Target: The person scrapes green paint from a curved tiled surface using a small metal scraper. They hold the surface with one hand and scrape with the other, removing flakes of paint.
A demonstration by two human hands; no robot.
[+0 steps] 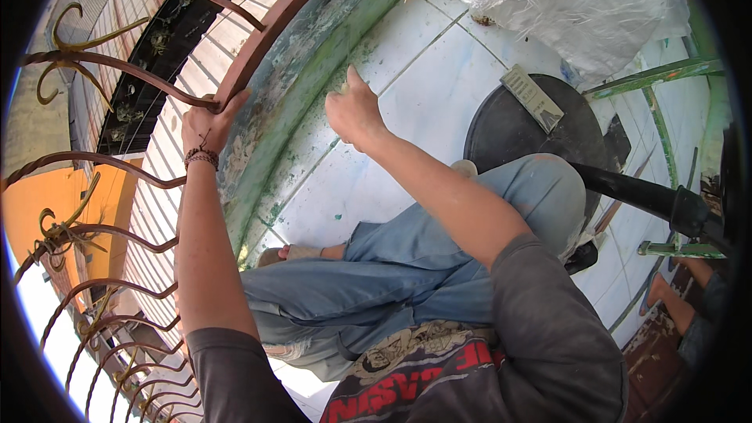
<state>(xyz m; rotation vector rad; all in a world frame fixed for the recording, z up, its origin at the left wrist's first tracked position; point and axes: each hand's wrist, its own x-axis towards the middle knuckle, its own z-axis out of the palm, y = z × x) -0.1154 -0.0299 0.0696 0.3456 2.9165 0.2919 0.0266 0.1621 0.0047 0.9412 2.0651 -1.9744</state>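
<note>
My left hand point(205, 128) is closed round the reddish-brown metal railing point(265, 45), where a twisted bar meets its long flat rail. Just inside the railing runs a low ledge point(283, 82) with worn, patchy green and grey paint. Over the ledge's inner edge, above the tiles, my right hand point(356, 116) is closed with its thumb pointing up. A small pale bit shows by its fingers, too little to name. The fingers themselves are mostly hidden behind the hand.
White floor tiles point(392, 102) carry green paint flecks. To the right stand a round black base point(509, 129) with a small printed box point(533, 99) on it, a white woven sack point(580, 23) and a green metal frame point(658, 78). Another person's bare leg point(672, 301) shows at the lower right.
</note>
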